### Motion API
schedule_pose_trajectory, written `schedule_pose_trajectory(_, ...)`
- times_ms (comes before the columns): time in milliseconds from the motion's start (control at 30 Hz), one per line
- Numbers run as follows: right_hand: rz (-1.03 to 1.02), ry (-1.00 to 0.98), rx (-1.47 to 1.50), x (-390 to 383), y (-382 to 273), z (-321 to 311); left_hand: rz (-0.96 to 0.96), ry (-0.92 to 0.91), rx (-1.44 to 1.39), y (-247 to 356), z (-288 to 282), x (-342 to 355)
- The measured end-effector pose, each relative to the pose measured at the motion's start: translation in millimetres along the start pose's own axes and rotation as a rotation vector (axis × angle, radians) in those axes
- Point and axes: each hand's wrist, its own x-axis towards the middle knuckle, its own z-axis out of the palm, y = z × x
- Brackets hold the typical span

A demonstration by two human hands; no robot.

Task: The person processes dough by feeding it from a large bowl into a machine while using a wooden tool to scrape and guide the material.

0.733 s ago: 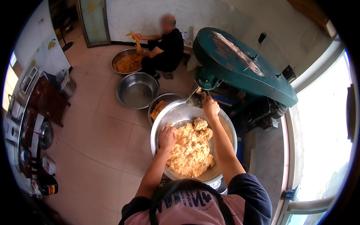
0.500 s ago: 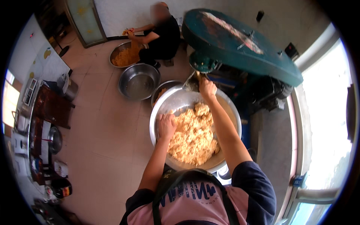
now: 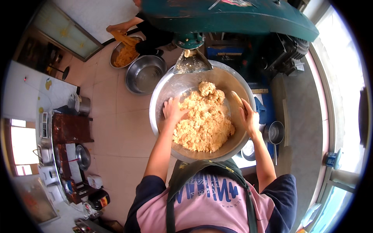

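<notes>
A large metal basin (image 3: 163,83) stands in front of me, holding a heap of crumbly yellowish dough (image 3: 204,126). My left hand (image 3: 173,110) is inside its left wall, fingers spread, touching the edge of the heap. At the right wall, my right hand (image 3: 248,118) is closed on a short, light-brown wooden stick (image 3: 236,99) that slants up and left over the basin. Beyond the far rim, a metal chute (image 3: 193,64) sits under the green machine's round head (image 3: 189,40), with a bit of dough at its top.
The machine's green housing (image 3: 229,19) overhangs the far side. An empty metal basin (image 3: 145,73) stands on the floor at far left. Past it, a person's hand (image 3: 120,27) holds orange strips above another basin (image 3: 126,54). A small saucepan (image 3: 275,132) lies at right.
My right hand has moved from the chute back to the basin's right wall, the stick now plainly visible in it. My left hand's fingers have spread. The view has shifted.
</notes>
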Motion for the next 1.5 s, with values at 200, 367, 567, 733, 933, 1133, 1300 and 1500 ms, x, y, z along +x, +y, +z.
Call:
schedule_pose_trajectory(200, 0.015, -0.003, -0.014, -18.6, 8.1, -1.4, 0.325, -0.318, 0.068, -1.1, -7.0, 57.4)
schedule_pose_trajectory(367, 0.088, 0.048, 0.193, -17.8, 14.7, -3.9, 0.284, -0.451, 0.015, -2.2, -3.2, 87.3)
schedule_pose_trajectory(567, 0.089, 0.072, 0.209, -17.0, 21.9, -3.4, 0.147, -0.058, -0.59, 17.2, -9.2, 104.8)
schedule_pose_trajectory(733, 0.108, 0.067, 0.229, -16.6, 20.5, -5.1, -0.029, -0.311, -0.28, 53.1, 19.3, 109.9)
schedule_pose_trajectory(933, 0.154, 0.072, 0.215, -14.1, 17.8, -6.4, -0.211, -0.461, -0.266, 110.2, 55.8, 90.7)
schedule_pose_trajectory(1133, 0.148, 0.024, 0.155, -17.9, 18.8, -6.2, -0.428, -0.246, -0.159, 190.0, 49.2, 67.8)
schedule_pose_trajectory(1300, 0.122, 0.059, 0.131, -15.6, 21.6, -8.4, -0.294, -0.082, -0.09, 194.1, 66.9, 64.3)
schedule_pose_trajectory(1500, 0.113, 0.087, 0.159, -18.5, 21.6, -6.8, -0.265, -0.189, -0.37, 166.2, 32.0, 60.3)
